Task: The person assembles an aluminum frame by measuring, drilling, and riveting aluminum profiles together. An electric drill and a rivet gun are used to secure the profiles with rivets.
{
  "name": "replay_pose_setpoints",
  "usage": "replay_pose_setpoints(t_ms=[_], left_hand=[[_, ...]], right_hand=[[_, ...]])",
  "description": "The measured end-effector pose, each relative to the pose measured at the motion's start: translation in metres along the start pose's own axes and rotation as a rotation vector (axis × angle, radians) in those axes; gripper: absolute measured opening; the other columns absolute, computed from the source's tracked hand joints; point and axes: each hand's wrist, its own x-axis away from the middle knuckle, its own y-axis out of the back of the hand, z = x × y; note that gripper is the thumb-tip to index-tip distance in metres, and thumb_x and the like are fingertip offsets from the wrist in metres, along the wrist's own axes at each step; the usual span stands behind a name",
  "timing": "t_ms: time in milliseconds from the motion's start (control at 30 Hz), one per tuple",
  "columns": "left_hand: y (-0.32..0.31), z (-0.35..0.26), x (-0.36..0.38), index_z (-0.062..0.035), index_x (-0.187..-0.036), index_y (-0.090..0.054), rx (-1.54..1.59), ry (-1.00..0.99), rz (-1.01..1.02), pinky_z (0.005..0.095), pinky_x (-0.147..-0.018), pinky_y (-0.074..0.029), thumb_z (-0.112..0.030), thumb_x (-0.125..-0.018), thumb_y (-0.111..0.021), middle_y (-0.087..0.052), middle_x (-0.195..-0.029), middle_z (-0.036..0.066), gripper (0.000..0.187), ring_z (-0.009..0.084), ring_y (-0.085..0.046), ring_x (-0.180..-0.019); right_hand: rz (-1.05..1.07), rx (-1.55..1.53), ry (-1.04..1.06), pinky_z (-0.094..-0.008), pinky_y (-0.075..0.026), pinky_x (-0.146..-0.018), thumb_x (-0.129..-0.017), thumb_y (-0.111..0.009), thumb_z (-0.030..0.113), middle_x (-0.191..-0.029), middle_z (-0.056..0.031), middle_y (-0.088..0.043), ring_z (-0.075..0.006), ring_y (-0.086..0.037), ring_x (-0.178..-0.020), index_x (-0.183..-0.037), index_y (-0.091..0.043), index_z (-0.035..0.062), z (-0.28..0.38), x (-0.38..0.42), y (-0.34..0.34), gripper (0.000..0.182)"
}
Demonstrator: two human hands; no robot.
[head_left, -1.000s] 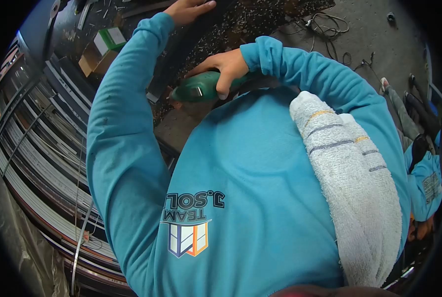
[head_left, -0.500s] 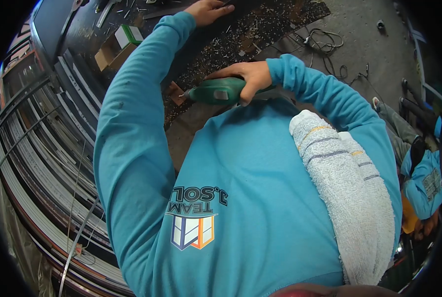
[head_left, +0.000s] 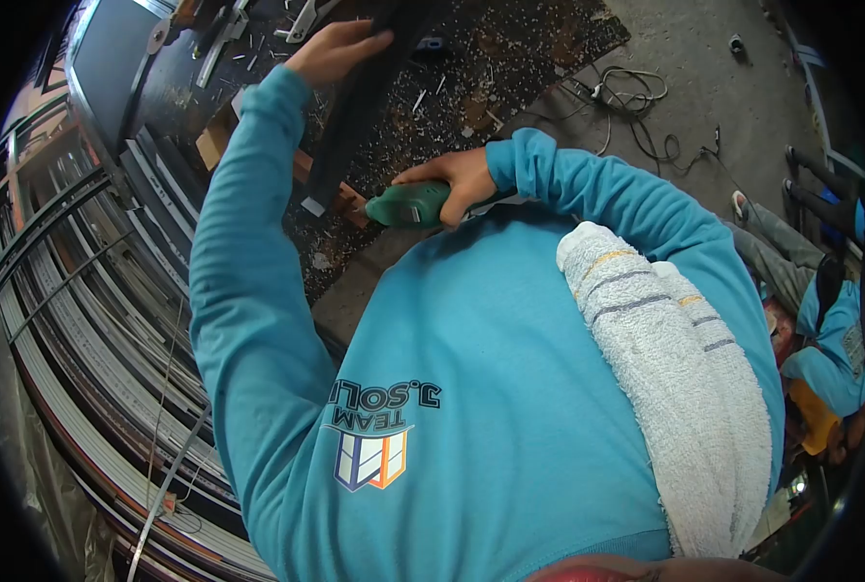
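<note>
My right hand point(head_left: 462, 179) is wrapped round a green power drill point(head_left: 408, 206), held close to my waist with its nose facing left. By the drill's nose lies a small reddish-brown block point(head_left: 347, 204). My left hand point(head_left: 340, 50) reaches across the far side of the work surface, closed on a long dark metal bar point(head_left: 350, 116). The bar slants down toward me, and its pale cut end point(head_left: 312, 206) comes near the block.
Metal shavings cover the dark work surface point(head_left: 529, 58). Tools lie at its far left, near a cardboard box point(head_left: 214, 141). Long metal profiles point(head_left: 93, 320) are stacked at left. A cable point(head_left: 636, 107) coils on the floor; another person point(head_left: 830, 339) is at right.
My left hand has drawn back to the left, and the dark bar now slants across the surface in it. The drill has shifted slightly left and toward me.
</note>
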Motion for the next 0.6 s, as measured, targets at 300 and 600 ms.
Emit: replay_pose_setpoints(t_ms=[300,600], left_hand=[[0.034,-0.016,0.131,0.0029,-0.129,-0.053,0.608,-0.121,-0.154,0.0322,-0.097,-0.045,-0.035,-0.083,-0.073,-0.060,-0.118,0.011,0.063,0.0196,-0.058,-0.110],[0.012,0.044,0.302,0.0018,-0.125,-0.055,0.625,-0.348,-0.517,0.0325,-0.087,-0.042,-0.047,-0.072,-0.073,-0.054,-0.106,0.012,0.073,0.0199,-0.051,-0.095]], right_hand=[[0.076,-0.019,-0.046,-0.0349,-0.046,-0.094,-0.060,-0.071,0.011,-0.122,-0.0125,-0.058,-0.0245,-0.056,-0.109,-0.144,-0.040,0.0096,0.001,-0.005,0.027,0.090],[0.127,0.084,-0.083,-0.0378,-0.044,-0.097,-0.060,-0.071,0.017,-0.124,-0.0143,-0.057,-0.0280,-0.055,-0.113,-0.143,-0.042,0.0101,0.021,-0.015,0.045,0.089]])
